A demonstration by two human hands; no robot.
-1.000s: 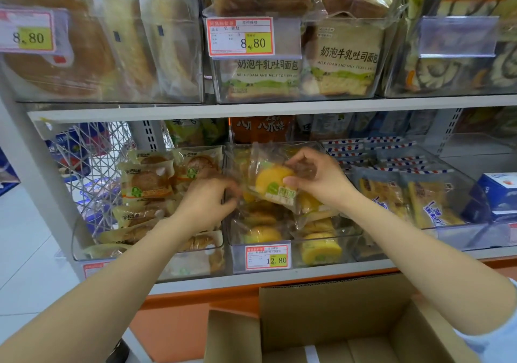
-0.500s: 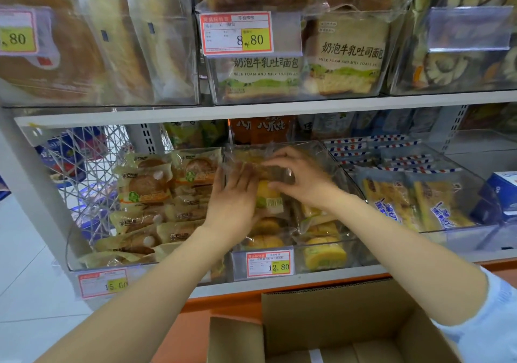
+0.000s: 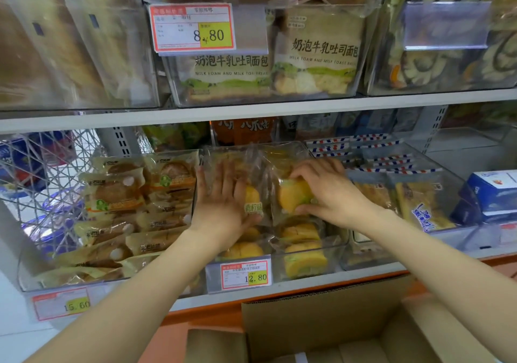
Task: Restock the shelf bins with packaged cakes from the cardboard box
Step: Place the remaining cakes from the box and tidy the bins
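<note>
The open cardboard box (image 3: 335,326) sits nearest, below the shelf edge (image 3: 307,284). In the clear middle bin (image 3: 333,253), the left hand (image 3: 223,206) lies flat, fingers spread, against one packaged cake (image 3: 253,203); the right hand (image 3: 330,192) pinches a second yellow cake (image 3: 293,195) between thumb and fingers. Bread bins (image 3: 251,83) fill the upper shelf behind.

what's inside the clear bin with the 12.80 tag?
The clear plastic bin holds clear-wrapped yellow-and-green roll cakes. The left hand lies flat on one; the right hand grips another. The bin's rear contents are covered.
</note>
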